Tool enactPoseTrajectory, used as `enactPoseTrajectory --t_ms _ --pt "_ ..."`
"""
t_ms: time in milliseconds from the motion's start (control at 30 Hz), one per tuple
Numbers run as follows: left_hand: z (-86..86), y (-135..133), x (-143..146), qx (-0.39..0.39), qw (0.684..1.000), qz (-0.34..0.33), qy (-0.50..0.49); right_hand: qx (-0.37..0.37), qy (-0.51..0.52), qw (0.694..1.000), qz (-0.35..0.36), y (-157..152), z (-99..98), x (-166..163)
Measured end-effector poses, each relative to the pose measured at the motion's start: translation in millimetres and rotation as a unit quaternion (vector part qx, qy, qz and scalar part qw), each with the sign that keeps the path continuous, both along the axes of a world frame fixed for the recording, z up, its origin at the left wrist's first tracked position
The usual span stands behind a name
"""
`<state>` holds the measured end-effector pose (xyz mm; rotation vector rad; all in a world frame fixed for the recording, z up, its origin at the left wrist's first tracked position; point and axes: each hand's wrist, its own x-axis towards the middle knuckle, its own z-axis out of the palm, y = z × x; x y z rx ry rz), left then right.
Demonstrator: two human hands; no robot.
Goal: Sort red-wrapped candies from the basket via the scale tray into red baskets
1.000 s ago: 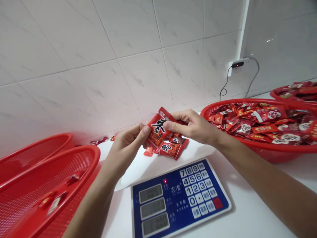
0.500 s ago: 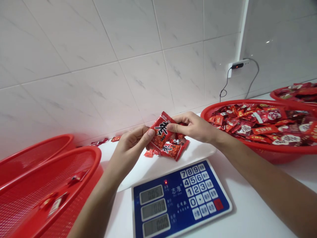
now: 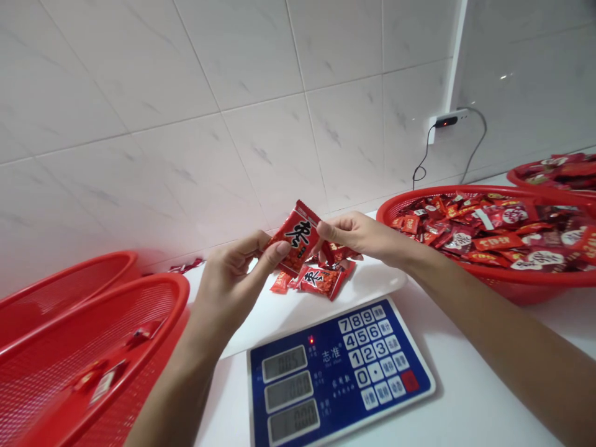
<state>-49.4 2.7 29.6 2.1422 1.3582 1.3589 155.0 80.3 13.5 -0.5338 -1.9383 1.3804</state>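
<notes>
Above the scale's white pan (image 3: 251, 316), my left hand (image 3: 237, 273) grips a red snack packet (image 3: 298, 239) printed with a black character, thumb on its front. My right hand (image 3: 363, 234) is closed at the packet's right edge. A dark red packet (image 3: 328, 253) shows below its fingers, partly hidden. Several similar snack packets (image 3: 319, 279) lie in a small heap on the pan under both hands. In front stands the scale's blue keypad panel (image 3: 339, 372), with three displays on its left and a red light lit.
A red basket (image 3: 526, 276) heaped with red packets stands on the right, another filled basket (image 3: 512, 176) behind it. Two red mesh baskets (image 3: 179, 292) stand on the left, the nearer with a few packets inside. A tiled wall (image 3: 265, 161) with a power socket (image 3: 432, 131) closes the back.
My left hand has drawn the packet slightly left and up. My right thumb has slid from the packet's front to its right edge.
</notes>
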Motion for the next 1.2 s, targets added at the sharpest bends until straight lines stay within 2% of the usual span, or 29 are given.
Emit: enactPoseTrajectory --t_ms 100,167,300,400,633,733,800,967,1200 --pt "-1.0 1.3 -1.2 0.025 0.998 0.049 0.027 -0.007 -0.025 0.999 -0.019 0.3 1.3 1.6" --pt "-1.6 3.3 -4.4 0.057 0.991 0.096 0.076 0.002 -0.041 0.998 -0.056 1.1 3.0 1.2" --pt "-4.1 9.4 -14.3 0.140 0.956 0.161 0.204 -0.047 -0.041 0.986 -0.154 2.0 8.2 0.0" --pt "-9.4 15.1 -18.6 0.143 0.945 0.164 0.246 -0.075 -0.020 0.981 -0.175 2.7 9.3 1.2" --pt "-20.6 23.8 -14.2 0.136 0.947 0.161 0.244 -0.059 -0.004 0.981 -0.186 3.3 6.0 3.1" --pt "-18.1 24.7 -17.9 0.061 0.950 0.130 0.276 -0.058 -0.005 0.980 -0.191 0.1 9.0 1.8" --pt "-14.5 23.1 -21.6 0.034 0.949 0.134 0.285 -0.060 -0.008 0.976 -0.212 -2.5 11.6 1.0" --pt "-7.1 15.6 -21.7 0.054 0.949 0.154 0.271 -0.050 0.005 0.974 -0.221 -5.6 14.1 -0.7" --pt "-7.5 16.0 -15.3 0.040 0.947 0.164 0.274 -0.056 -0.015 0.973 -0.222 -9.4 14.5 -2.9"
